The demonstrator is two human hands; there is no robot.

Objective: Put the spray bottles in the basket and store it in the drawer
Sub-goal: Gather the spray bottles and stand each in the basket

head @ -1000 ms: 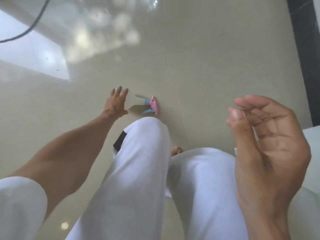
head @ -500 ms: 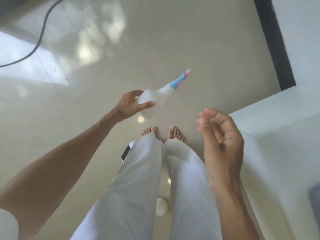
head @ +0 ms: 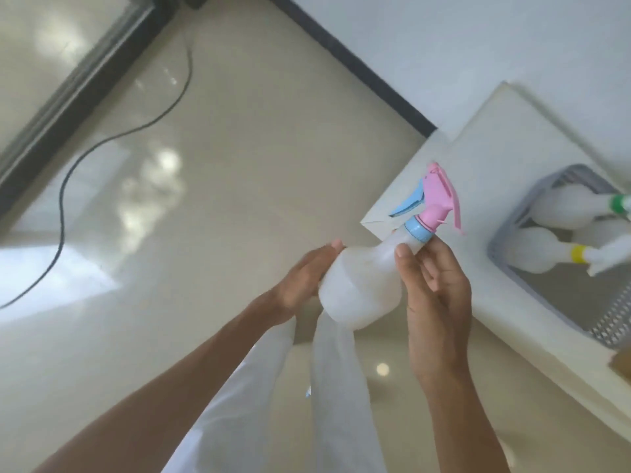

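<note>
I hold a translucent white spray bottle point(head: 362, 288) with a pink head and blue trigger in the middle of the view, tilted up to the right. My left hand point(head: 304, 281) grips its body from the left. My right hand point(head: 433, 285) closes on its neck and right side. To the right, a grey perforated basket point(head: 505, 240) sits on a white counter point(head: 454, 186). Two white spray bottles lie in it, one with a green collar point(head: 573, 209) and one with a yellow collar point(head: 536, 250).
Glossy beige floor tiles point(head: 256, 165) spread below me. A black cable point(head: 102, 141) snakes across the floor at left. A dark door frame point(head: 68, 87) runs along the upper left, a black skirting point(head: 358, 66) under the white wall. My white trouser legs point(head: 273, 404) are below.
I have lifted the bottle from the floor and stood up. The view has turned right to the counter and basket. My right hand has come onto the bottle.
</note>
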